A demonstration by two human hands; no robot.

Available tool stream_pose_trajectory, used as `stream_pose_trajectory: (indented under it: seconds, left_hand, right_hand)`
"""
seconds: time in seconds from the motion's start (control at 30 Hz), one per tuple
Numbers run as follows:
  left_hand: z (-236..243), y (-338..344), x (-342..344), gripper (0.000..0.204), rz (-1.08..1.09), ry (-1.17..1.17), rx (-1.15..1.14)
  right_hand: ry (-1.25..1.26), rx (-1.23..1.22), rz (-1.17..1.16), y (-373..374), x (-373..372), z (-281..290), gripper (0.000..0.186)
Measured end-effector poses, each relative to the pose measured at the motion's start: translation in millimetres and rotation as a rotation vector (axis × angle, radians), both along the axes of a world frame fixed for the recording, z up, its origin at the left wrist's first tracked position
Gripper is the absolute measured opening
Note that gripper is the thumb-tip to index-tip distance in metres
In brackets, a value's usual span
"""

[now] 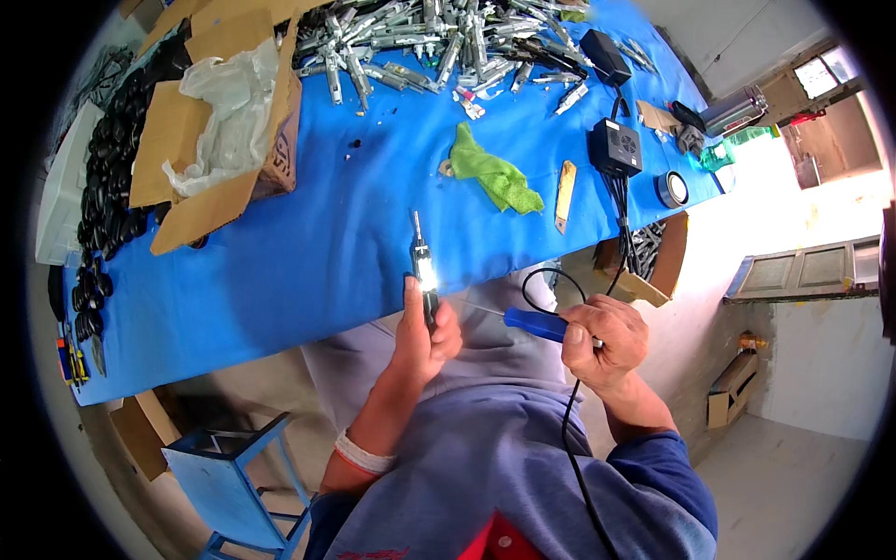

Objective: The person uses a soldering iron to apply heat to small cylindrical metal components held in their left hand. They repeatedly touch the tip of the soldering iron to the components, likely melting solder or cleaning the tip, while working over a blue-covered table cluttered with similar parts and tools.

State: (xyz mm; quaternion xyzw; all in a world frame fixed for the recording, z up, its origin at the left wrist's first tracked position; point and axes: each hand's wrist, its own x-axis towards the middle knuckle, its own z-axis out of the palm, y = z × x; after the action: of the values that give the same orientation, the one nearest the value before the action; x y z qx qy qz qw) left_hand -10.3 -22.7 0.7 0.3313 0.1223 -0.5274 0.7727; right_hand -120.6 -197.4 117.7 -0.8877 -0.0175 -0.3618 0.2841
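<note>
The slim metal part [425, 271], a narrow rod-like piece with a bright glare on its middle, stands nearly upright in the left hand [425, 331], its thin tip pointing toward the blue-covered table [317, 252]. The left hand is closed around the lower end of the part, thumb pressed along its side, and it sits just in front of the near table edge, above the person's lap. A white and orange band circles the left wrist.

The right hand [602, 343] is closed around the rear of a blue-handled soldering iron [534, 323]. The iron lies roughly level, and its thin tip reaches leftward toward the metal part; whether the tip touches it cannot be told because of the glare. A black cord [571, 439] runs from the iron's handle down across the person's grey-blue shirt.

On the table, well apart from both hands, lie a crumpled green cloth [495, 175], a small wooden-handled tool [565, 194], a black box unit [616, 147] with cables dropping over the edge, and a roll of tape [672, 189]. A heap of similar metal parts [420, 42] covers the far side. An open cardboard box [219, 121] with white plastic lining sits to the left, beside rows of dark pieces [112, 177]. A blue stool [238, 476] stands below.
</note>
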Motion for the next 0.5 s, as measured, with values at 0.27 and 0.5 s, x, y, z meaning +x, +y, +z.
stream_pose_trajectory:
  seconds: [0.27,0.5]
  left_hand:
    - [-4.8,1.1,-1.2,0.063,0.008,0.020,-0.029]
    - [-2.3,1.1,-1.3,0.064,0.006,-0.007,-0.013]
  right_hand:
    - [-0.007,-0.002,0.003,0.3,0.6,-4.1,0.009]
    - [-0.004,-0.022,0.003,1.1,2.0,-4.7,0.008]
